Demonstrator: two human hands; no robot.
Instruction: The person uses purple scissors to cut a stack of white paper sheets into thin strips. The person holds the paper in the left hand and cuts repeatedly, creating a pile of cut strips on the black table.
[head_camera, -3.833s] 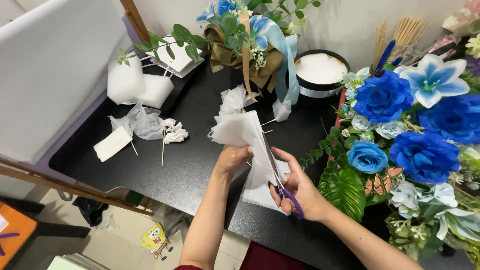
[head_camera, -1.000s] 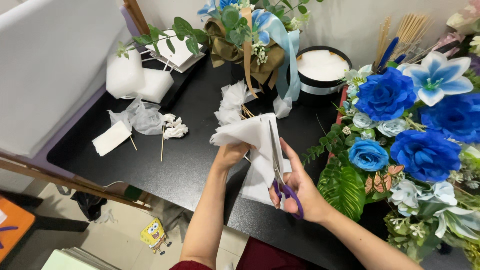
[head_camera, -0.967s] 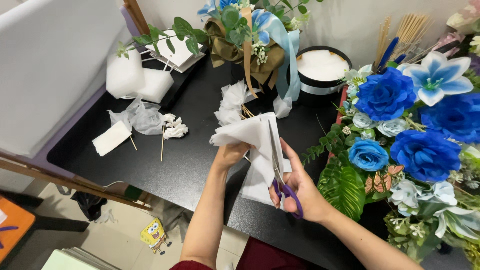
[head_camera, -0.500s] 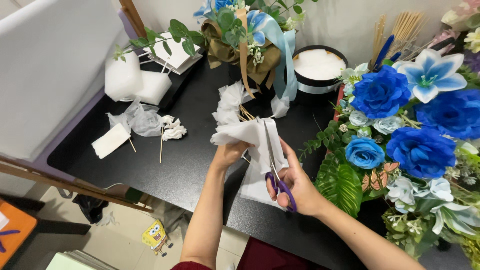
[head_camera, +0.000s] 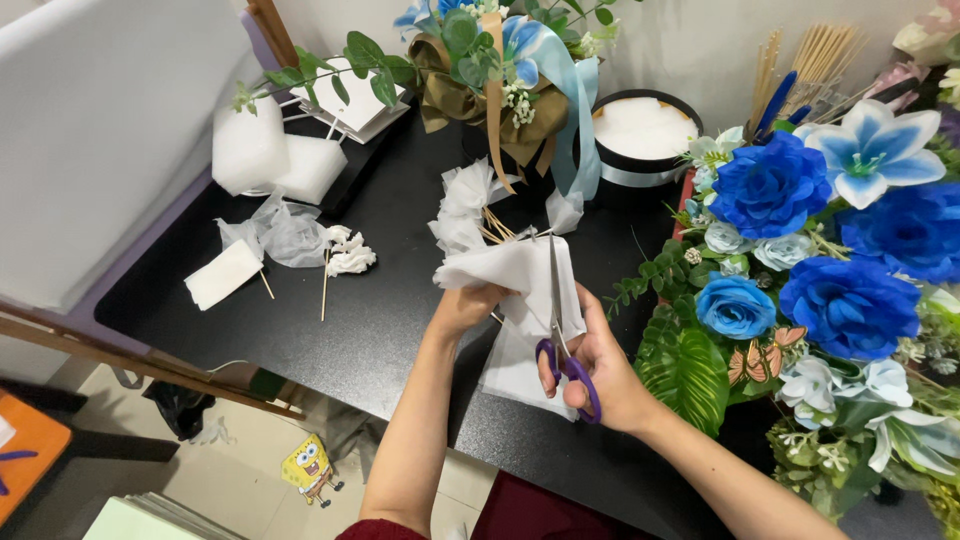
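Observation:
My left hand (head_camera: 468, 306) pinches a sheet of thin white fabric (head_camera: 505, 270) and holds it up over the black table (head_camera: 380, 330). My right hand (head_camera: 600, 368) grips purple-handled scissors (head_camera: 560, 340), whose blades point up along the sheet's right side. More white sheets (head_camera: 515, 370) lie flat on the table under both hands. A cluster of white fabric pieces on wooden sticks (head_camera: 468, 205) stands just beyond the held sheet.
A large arrangement of blue and white artificial flowers (head_camera: 840, 250) fills the right side. A ribboned bouquet (head_camera: 495, 70) and a round black box (head_camera: 640, 135) stand at the back. White foam blocks (head_camera: 265, 160), crumpled fabric (head_camera: 290, 235) and loose sticks (head_camera: 325, 285) lie at left.
The scissors have closed along the sheet's right side and my hands have shifted slightly. The white sheet hangs narrower than before.

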